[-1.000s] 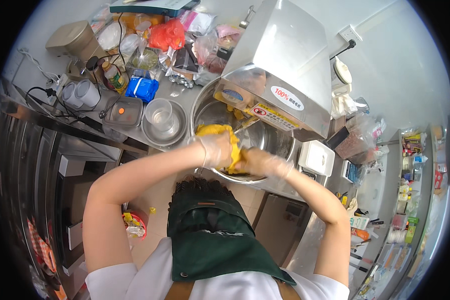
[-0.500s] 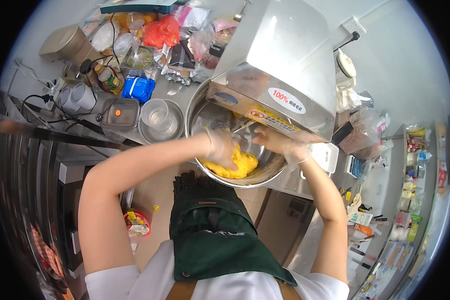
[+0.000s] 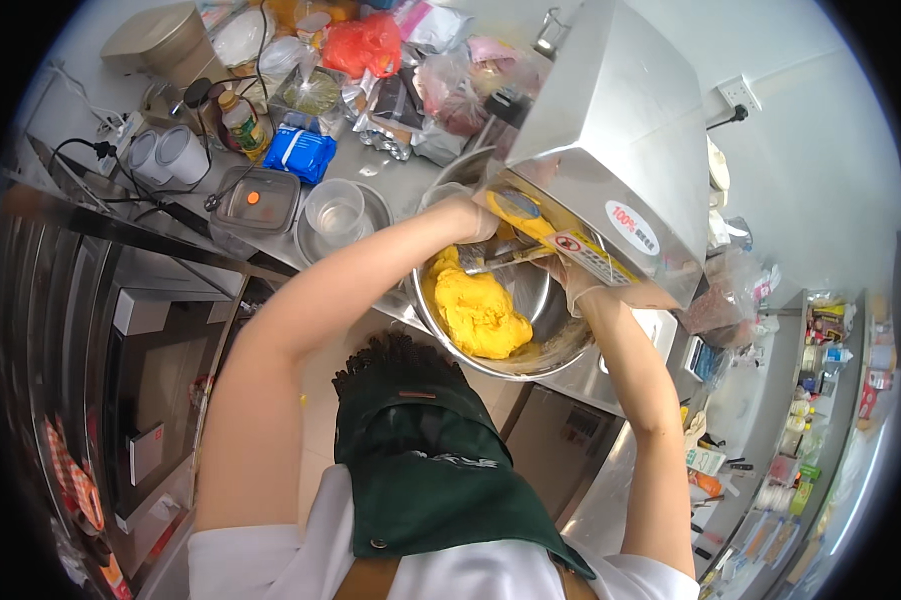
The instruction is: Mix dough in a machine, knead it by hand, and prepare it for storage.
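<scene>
A lump of yellow dough (image 3: 483, 312) lies in the front left of a steel mixing bowl (image 3: 496, 374), beneath a boxy steel mixer (image 3: 611, 130). In a clear glove, my left hand (image 3: 474, 222) reaches over the bowl's left side under the mixer head, behind the lump. My right hand (image 3: 569, 277), gloved too, is in at the right side, by a metal bar (image 3: 506, 262) that crosses the bowl. The fingers of both hands are mostly hidden by the mixer and the wrists, so their grip does not show. Neither hand touches the front of the lump.
On the counter to the left stand a clear plastic cup (image 3: 336, 208) in a steel basin, a lidded container (image 3: 258, 200), a blue packet (image 3: 301, 153) and a bottle (image 3: 243, 122). Bags crowd the back. At right are a wall socket (image 3: 739, 93) and stocked shelves (image 3: 806, 400).
My left hand has left the front of the dough and moved up and back under the mixer head. My right hand has shifted slightly forward. The view has turned a little, and more dough shows.
</scene>
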Action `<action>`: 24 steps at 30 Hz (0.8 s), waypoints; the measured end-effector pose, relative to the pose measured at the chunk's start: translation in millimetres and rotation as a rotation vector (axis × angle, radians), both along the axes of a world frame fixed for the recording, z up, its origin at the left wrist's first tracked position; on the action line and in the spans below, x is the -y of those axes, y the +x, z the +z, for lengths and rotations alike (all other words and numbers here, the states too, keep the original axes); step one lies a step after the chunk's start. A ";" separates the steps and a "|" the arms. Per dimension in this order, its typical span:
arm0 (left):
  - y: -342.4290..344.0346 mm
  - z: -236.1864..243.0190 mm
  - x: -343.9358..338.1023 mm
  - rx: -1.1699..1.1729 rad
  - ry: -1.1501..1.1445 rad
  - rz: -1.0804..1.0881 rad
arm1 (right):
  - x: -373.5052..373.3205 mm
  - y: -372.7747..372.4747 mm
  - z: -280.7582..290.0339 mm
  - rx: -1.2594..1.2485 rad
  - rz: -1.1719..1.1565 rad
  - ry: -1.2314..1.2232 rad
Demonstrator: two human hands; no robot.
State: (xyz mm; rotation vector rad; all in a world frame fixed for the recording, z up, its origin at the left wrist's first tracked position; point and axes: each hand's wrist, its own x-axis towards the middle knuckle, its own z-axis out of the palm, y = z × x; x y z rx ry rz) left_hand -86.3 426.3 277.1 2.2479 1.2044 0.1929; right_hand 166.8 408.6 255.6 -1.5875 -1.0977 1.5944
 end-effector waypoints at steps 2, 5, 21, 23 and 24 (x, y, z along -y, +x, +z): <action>7.9 -39.3 -17.5 0.169 0.044 0.169 | -6.8 -4.4 -6.7 -0.476 -0.258 -0.150; 5.9 -63.0 -46.2 0.775 -0.116 0.047 | -0.1 -31.7 8.1 -0.466 -0.293 -0.114; 23.4 -14.6 -37.3 0.543 -0.965 0.564 | 3.5 -63.2 -87.7 -0.563 -0.175 0.070; 23.9 -14.0 -33.1 0.511 -0.863 0.529 | 13.0 -45.8 -99.2 -0.058 -0.039 0.384; 30.2 -14.3 -30.3 0.480 -0.763 0.478 | 19.4 -26.0 -105.7 0.474 0.089 0.667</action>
